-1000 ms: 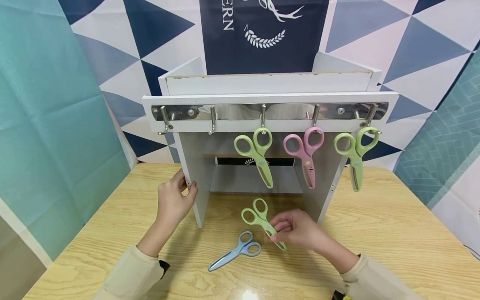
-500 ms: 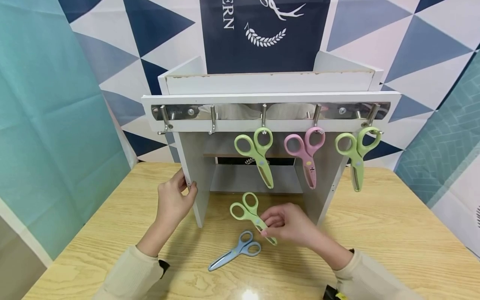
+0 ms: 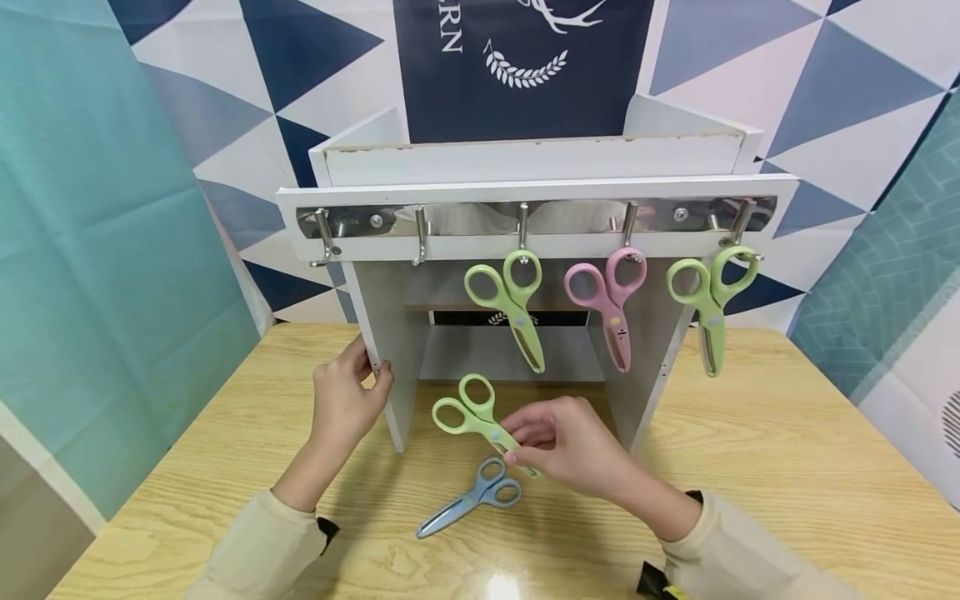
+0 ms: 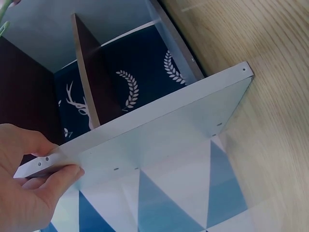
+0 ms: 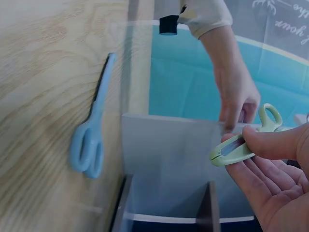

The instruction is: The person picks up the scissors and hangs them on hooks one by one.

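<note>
My left hand (image 3: 347,398) grips the front edge of the white rack's left side panel (image 4: 145,113), thumb on one face and fingers on the other. Pinched by the blade end in my right hand (image 3: 573,446) is a pair of green scissors (image 3: 480,417), its handle loops pointing up and left, held above the table. Below it, blue scissors (image 3: 471,497) lie flat on the wood, loops to the right. From hooks on the rack hang green scissors (image 3: 517,312) at the middle, pink scissors (image 3: 611,308) beside them and another green pair (image 3: 711,308) at the right end.
The rack's front rail (image 3: 472,190) carries a metal hook strip; its two left hooks (image 3: 420,237) hold nothing. Shelves (image 3: 510,354) sit behind, between the side panels. The wooden table (image 3: 765,467) spreads around the rack, and patterned cloth (image 3: 322,50) hangs behind.
My right hand has moved left and slightly up with the green scissors. The left hand keeps its grip on the panel. The view has tilted slightly.
</note>
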{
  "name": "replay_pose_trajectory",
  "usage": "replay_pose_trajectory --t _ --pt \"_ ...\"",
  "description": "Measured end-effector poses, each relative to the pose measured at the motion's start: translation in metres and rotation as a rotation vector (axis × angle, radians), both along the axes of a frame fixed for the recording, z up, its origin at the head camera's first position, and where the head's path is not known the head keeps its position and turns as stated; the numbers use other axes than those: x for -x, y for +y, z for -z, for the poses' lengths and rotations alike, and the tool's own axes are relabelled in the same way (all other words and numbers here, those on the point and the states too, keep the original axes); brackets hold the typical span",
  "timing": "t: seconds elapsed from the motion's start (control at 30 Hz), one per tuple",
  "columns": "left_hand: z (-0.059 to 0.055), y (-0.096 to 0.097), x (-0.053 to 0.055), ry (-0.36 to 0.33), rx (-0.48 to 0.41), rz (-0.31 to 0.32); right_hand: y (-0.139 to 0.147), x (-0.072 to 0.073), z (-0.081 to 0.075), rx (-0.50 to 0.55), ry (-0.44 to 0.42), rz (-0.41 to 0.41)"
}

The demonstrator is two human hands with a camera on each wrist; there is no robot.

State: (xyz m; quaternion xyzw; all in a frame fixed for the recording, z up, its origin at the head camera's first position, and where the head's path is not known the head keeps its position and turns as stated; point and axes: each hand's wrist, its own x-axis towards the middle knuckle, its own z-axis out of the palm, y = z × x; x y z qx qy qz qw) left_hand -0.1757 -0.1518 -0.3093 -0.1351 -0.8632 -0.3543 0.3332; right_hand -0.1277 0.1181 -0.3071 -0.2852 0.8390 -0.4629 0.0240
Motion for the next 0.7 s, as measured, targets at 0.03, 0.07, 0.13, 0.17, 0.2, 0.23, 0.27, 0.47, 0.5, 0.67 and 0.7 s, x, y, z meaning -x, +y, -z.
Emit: replay_pose_trajectory --t 0.03,0.07,0.13,0.17,0.2,0.23,0.27,0.47,0.5,0.67,0.7 --pt "0.0 0.0 0.0 0.0 0.0 0.0 -0.001 -0.001 -0.002 0.004 0.008 -0.002" --pt "0.0 0.0 0.0 0.001 0.001 -0.001 -0.002 -0.002 -0.004 0.01 0.02 -0.006" --pt "0.0 0.0 0.0 0.004 0.0 -0.001 -0.005 -0.004 -0.009 0.023 0.04 -0.012" --pt "0.0 0.0 0.0 0.004 -0.001 0.0 -0.006 -0.005 -0.011 0.027 0.051 -0.015" --pt "0.0 0.0 0.0 0.005 -0.001 0.001 -0.007 -0.005 -0.013 0.027 0.064 -0.015" --pt "0.0 0.0 -0.001 0.004 -0.004 0.002 -0.008 -0.005 -0.015 0.028 0.079 -0.016" --pt "0.0 0.0 -0.001 0.003 -0.006 0.003 -0.01 -0.005 -0.017 0.027 0.091 -0.015" --pt "0.001 0.0 -0.001 -0.006 -0.021 0.008 -0.016 -0.005 -0.028 0.01 0.125 0.006" --pt "0.001 0.0 -0.001 -0.006 -0.022 0.008 -0.017 -0.005 -0.03 0.009 0.129 0.009" --pt "0.001 0.0 0.0 -0.011 -0.023 0.006 -0.02 -0.003 -0.037 0.022 0.169 0.016" --pt "0.001 0.0 0.0 -0.015 -0.022 0.007 -0.021 -0.003 -0.038 0.027 0.176 0.019"
